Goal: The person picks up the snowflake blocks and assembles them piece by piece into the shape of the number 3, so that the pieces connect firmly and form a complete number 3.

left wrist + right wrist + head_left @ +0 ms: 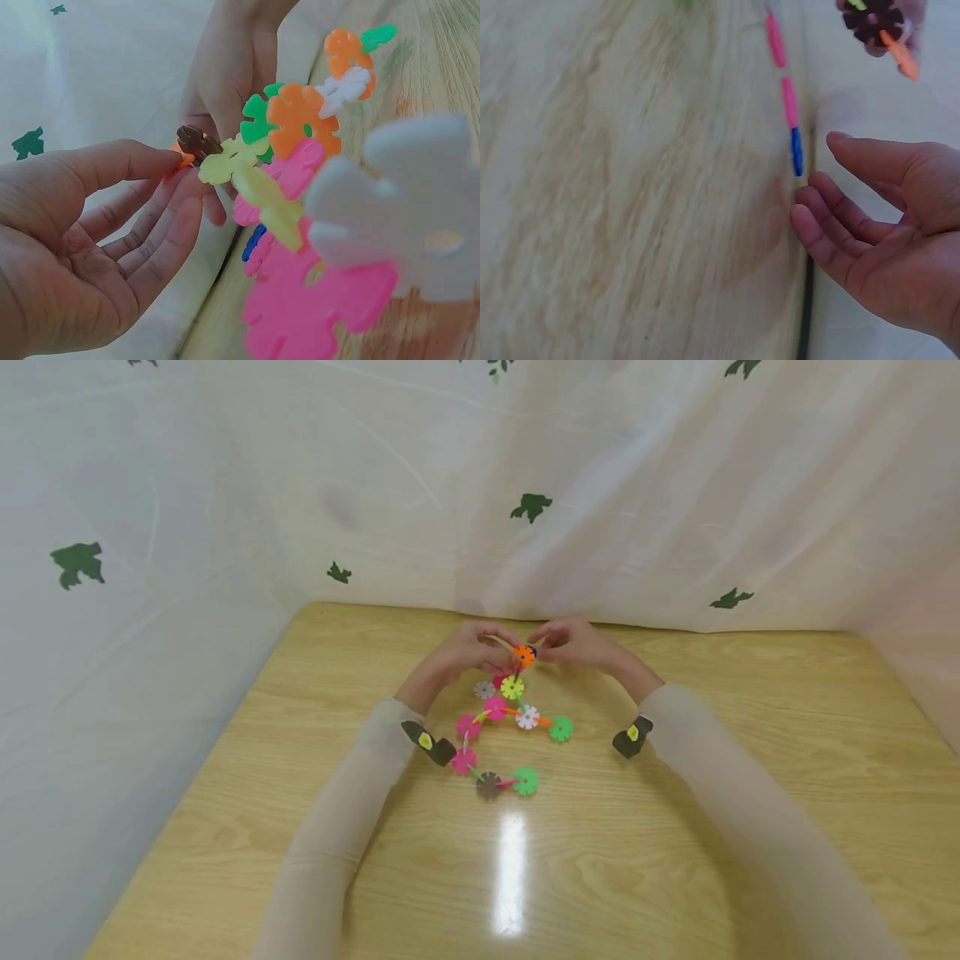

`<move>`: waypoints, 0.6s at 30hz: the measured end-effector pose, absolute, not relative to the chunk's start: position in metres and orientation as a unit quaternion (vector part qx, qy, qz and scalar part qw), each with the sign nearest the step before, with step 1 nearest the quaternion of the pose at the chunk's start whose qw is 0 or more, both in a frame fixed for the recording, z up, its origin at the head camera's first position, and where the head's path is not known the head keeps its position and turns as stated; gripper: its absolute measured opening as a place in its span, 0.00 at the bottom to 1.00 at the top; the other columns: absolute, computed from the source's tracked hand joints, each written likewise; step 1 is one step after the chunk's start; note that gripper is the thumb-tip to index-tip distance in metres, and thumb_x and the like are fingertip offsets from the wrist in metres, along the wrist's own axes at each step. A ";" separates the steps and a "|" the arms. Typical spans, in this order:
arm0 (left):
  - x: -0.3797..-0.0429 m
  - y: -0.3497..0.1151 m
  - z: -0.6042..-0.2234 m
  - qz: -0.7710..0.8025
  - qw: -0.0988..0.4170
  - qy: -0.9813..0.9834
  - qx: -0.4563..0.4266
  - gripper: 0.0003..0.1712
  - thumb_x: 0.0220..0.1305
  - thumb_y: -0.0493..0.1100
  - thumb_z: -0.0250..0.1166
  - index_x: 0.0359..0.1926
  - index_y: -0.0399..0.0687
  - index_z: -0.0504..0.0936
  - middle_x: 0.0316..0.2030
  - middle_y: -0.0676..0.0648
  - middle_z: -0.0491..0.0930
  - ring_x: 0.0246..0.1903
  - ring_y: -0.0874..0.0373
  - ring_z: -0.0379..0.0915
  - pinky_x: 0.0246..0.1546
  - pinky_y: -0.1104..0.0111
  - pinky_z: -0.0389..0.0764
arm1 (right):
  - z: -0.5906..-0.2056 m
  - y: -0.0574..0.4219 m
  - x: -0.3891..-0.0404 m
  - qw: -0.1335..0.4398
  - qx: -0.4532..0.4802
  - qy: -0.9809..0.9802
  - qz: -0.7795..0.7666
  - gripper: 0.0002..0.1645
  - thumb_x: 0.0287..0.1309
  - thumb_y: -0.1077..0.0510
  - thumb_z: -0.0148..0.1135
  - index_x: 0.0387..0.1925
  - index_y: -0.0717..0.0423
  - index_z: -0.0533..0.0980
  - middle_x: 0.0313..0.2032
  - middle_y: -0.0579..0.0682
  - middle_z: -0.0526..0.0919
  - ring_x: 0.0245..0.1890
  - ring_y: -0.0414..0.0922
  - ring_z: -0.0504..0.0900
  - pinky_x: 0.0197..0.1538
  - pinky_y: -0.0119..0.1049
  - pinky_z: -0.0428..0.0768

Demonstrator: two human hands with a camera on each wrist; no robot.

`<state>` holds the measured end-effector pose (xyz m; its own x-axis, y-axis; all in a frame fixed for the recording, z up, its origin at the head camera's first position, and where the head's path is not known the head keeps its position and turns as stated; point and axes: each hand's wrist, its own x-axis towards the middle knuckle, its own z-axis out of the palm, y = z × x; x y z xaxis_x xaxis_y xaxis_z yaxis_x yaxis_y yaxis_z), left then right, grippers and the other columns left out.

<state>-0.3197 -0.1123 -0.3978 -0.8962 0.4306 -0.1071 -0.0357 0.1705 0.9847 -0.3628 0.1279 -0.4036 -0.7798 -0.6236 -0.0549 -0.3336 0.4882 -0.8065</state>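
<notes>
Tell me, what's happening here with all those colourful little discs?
Someone is handling a branching structure of linked discs at a wooden table. Their left hand pinches its far end, by an orange disc. Their right hand is close by, thumb and fingers apart, holding nothing visible. The rest trails back over the table.

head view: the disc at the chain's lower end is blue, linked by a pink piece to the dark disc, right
Not blue: the head view shows that end disc as green, linked by a pink piece to the dark disc.
</notes>
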 end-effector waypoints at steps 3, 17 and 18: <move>-0.320 -0.112 -0.399 0.627 0.184 0.745 0.135 0.15 0.62 0.31 0.67 0.50 0.35 0.83 0.29 0.49 0.87 0.31 0.55 0.85 0.55 0.42 0.82 | -0.407 0.123 -0.367 0.189 -0.291 0.857 -0.381 0.24 0.66 0.65 0.64 0.63 0.63 0.76 0.43 0.65 0.86 0.36 0.48 0.81 0.38 0.34 0.80; -0.319 -0.112 -0.397 0.624 0.180 0.749 0.134 0.13 0.62 0.31 0.68 0.48 0.33 0.84 0.35 0.49 0.87 0.33 0.59 0.85 0.45 0.63 0.89 | -0.409 0.116 -0.370 0.165 -0.292 0.891 -0.305 0.24 0.65 0.63 0.66 0.62 0.61 0.78 0.41 0.61 0.85 0.39 0.49 0.79 0.44 0.36 0.78; -0.319 -0.112 -0.397 0.624 0.181 0.749 0.133 0.13 0.62 0.31 0.68 0.48 0.33 0.84 0.35 0.49 0.87 0.33 0.59 0.85 0.45 0.62 0.89 | -0.409 0.116 -0.369 0.164 -0.290 0.893 -0.303 0.24 0.65 0.63 0.66 0.62 0.61 0.78 0.42 0.62 0.85 0.41 0.50 0.79 0.46 0.38 0.78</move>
<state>-0.3187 -0.1117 -0.3969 -0.8990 0.4251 -0.1049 -0.0265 0.1864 0.9821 -0.3694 0.1159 -0.4093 -0.7783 -0.6170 -0.1167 -0.4185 0.6483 -0.6361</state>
